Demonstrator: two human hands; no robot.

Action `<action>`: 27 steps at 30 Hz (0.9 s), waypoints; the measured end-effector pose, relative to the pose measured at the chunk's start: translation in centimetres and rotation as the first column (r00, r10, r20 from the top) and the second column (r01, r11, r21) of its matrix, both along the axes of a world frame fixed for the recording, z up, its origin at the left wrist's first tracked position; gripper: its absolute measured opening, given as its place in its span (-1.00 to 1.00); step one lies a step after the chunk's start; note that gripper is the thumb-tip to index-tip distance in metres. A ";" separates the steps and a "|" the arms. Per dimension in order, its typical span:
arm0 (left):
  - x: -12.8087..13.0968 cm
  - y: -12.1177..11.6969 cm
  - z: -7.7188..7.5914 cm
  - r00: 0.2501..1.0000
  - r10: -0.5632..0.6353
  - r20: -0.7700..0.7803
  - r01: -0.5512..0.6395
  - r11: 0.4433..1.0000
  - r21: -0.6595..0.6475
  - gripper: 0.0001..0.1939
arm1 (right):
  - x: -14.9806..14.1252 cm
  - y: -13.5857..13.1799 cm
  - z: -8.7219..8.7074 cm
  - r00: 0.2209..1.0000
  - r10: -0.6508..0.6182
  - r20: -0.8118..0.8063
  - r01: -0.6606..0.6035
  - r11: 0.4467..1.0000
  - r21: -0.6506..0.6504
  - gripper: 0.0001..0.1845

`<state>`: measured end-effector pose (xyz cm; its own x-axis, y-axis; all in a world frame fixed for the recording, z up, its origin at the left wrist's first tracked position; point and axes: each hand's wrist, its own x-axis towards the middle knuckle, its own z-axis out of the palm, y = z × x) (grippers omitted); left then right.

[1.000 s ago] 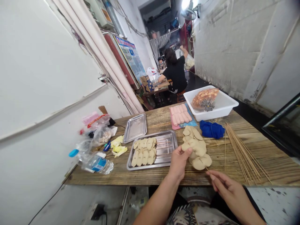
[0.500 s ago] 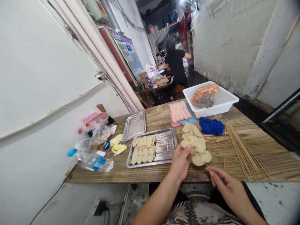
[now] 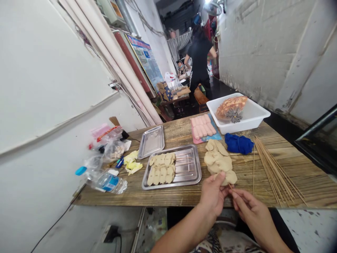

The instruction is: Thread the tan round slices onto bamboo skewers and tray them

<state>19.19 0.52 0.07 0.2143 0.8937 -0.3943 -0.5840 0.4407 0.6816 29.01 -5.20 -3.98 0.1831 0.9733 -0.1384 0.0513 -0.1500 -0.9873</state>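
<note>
Between the thumb and fingers of my left hand (image 3: 213, 195) is a flat beige oval slice (image 3: 231, 176), held at the near edge of a pile of similar slices (image 3: 217, 158). My right hand (image 3: 249, 204) pinches a thin wooden skewer (image 3: 230, 186) whose upper end meets that slice; how deep it goes in is hidden. Both hands are close together over the table's front edge. Left of them, a metal tray (image 3: 188, 182) bears two rows of skewered beige slices (image 3: 161, 174), their sticks pointing right.
Loose skewers (image 3: 276, 172) lie fanned on the right, beside a blue cloth (image 3: 239, 143). Pink sausages (image 3: 202, 126) and a white bin (image 3: 247, 123) stand behind. A second metal tray (image 3: 151, 142), a water bottle (image 3: 112, 182) and plastic bags (image 3: 114, 149) occupy the left. A person (image 3: 200, 56) stands farther back.
My left hand has moved right and nearer, from the pile's side to the slice at the skewer. My right hand stays low with the skewer. The person in the background has straightened up.
</note>
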 end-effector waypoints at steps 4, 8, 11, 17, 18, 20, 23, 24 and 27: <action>0.2 -0.2 0.0 1.000 0.024 -0.016 -0.023 0.998 0.050 -0.70 | -0.1 0.1 0.2 1.000 -0.016 -0.006 0.016 1.000 -0.005 -0.65; 0.4 -0.2 0.2 1.000 0.009 0.000 -0.009 0.997 0.076 -0.66 | -0.2 0.1 0.1 0.998 -0.004 -0.064 0.001 0.999 -0.044 -0.63; 0.6 -0.4 0.2 0.999 0.030 -0.010 -0.029 0.996 0.085 -0.66 | -0.2 -0.1 -0.2 0.996 -0.002 -0.094 -0.002 0.999 -0.046 -0.64; 0.9 -1.1 -0.2 1.000 0.024 -0.001 -0.024 0.993 0.115 -0.71 | 0.0 -0.2 -0.4 0.990 0.000 -0.143 -0.006 0.999 -0.045 -0.65; 0.9 -1.0 -0.1 1.000 0.003 0.007 -0.004 0.993 0.115 -0.71 | 0.1 -0.2 -0.4 0.989 -0.005 -0.147 -0.002 0.999 -0.045 -0.65; 0.5 -0.7 0.1 0.999 -0.028 0.027 0.025 0.991 0.130 -0.68 | 0.3 -0.2 -0.3 0.988 -0.010 -0.154 0.004 0.999 -0.040 -0.66; -0.2 0.3 0.7 0.998 0.008 0.062 -0.019 0.984 0.175 -0.64 | 0.4 -0.3 -0.1 0.990 0.006 -0.141 -0.011 0.999 -0.034 -0.66; -0.4 0.6 0.9 0.997 0.031 0.067 -0.043 0.983 0.180 -0.65 | 0.4 -0.3 0.0 0.992 0.012 -0.125 -0.016 0.999 -0.037 -0.66; -0.9 1.4 1.3 0.995 0.079 0.056 -0.087 0.984 0.156 -0.67 | 0.2 -0.5 0.3 0.997 0.005 -0.077 -0.009 0.999 -0.044 -0.65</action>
